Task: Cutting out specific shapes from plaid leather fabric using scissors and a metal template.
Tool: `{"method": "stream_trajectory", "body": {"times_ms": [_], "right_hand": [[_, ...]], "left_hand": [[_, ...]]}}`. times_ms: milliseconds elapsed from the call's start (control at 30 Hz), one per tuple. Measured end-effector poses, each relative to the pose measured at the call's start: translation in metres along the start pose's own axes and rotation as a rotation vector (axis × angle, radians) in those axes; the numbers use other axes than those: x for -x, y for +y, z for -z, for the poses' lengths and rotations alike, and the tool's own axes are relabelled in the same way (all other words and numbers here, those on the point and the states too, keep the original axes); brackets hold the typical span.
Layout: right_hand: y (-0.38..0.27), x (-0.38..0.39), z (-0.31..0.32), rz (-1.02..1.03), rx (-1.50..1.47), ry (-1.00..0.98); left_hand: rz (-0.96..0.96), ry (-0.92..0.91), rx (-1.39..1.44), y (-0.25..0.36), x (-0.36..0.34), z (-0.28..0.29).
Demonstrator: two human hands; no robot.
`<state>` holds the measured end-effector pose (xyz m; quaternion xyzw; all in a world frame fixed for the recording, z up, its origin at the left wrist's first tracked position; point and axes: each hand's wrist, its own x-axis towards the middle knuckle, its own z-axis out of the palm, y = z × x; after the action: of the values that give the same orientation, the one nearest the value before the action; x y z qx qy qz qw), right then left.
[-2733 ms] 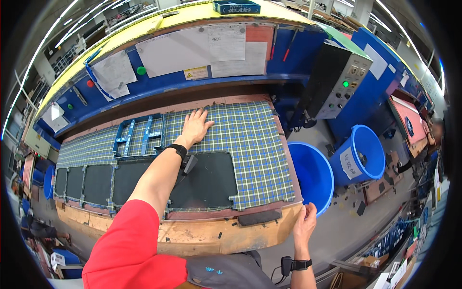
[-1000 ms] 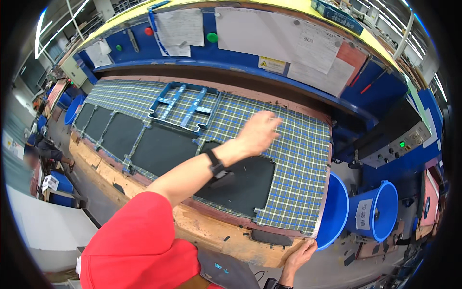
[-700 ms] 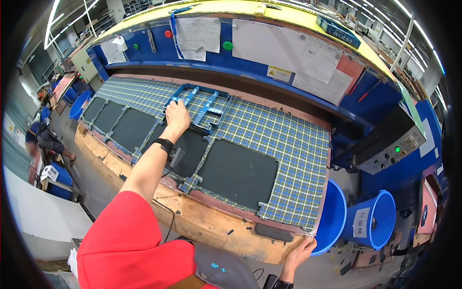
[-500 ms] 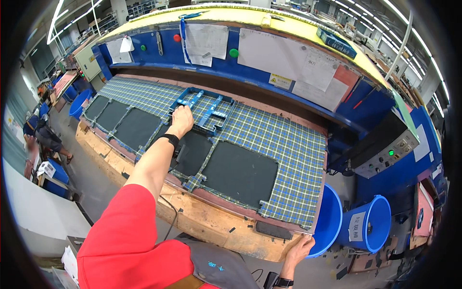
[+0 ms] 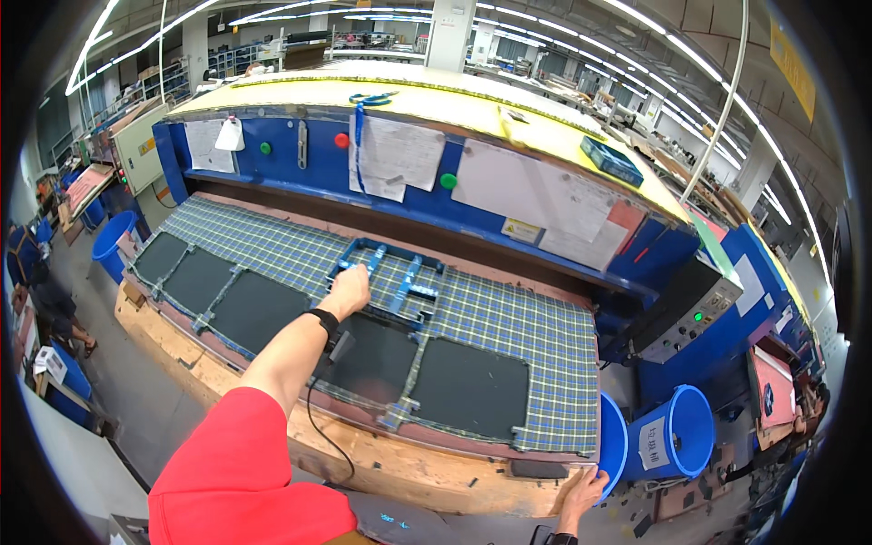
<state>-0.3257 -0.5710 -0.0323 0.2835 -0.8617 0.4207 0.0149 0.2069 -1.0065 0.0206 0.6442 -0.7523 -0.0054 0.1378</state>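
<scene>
A blue cutting die (image 5: pixel 405 283), an open frame with crossbars, sits on green-and-blue plaid fabric (image 5: pixel 561 363). My left hand (image 5: pixel 350 291) is closed on the die's left part; the fingertips are partly hidden. Along the near side of the fabric runs a row of rectangular cut-outs, with a dark surface (image 5: pixel 472 386) showing through them. Narrow plaid strips divide these openings. My right hand (image 5: pixel 581 495) grips the near right corner of the pinkish board (image 5: pixel 472 445) beneath the fabric.
A blue press (image 5: pixel 300 195) with papers on its front stands behind the board. Its control box (image 5: pixel 686 318) juts out at right. Blue bins (image 5: pixel 677 436) stand beside the right corner. A black cable (image 5: pixel 318 427) hangs over the wooden table edge (image 5: pixel 409 477).
The head view has tilted up, so the whole work surface appears lower. Both hands keep their holds, and the die stays in about the same place on the fabric.
</scene>
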Motion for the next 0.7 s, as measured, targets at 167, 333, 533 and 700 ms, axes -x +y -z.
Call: {"method": "stream_trajectory", "body": {"times_ms": [167,333,533,700], "right_hand": [[0.007,-0.006,0.015,0.014,0.303,0.217],[-0.075,0.055,0.014,0.163,0.195,0.378],[-0.157,0.173,-0.013,0.468,0.105,0.094],[-0.192,0.23,-0.036,0.555,-0.054,-0.171]], "left_hand": [[-0.015,-0.01,0.212,0.009,0.003,0.011],[0.002,0.008,0.431,-0.004,0.013,0.022],[0.022,0.022,0.501,-0.011,0.024,0.048],[0.014,0.143,0.543,-0.028,0.043,0.085]]}}
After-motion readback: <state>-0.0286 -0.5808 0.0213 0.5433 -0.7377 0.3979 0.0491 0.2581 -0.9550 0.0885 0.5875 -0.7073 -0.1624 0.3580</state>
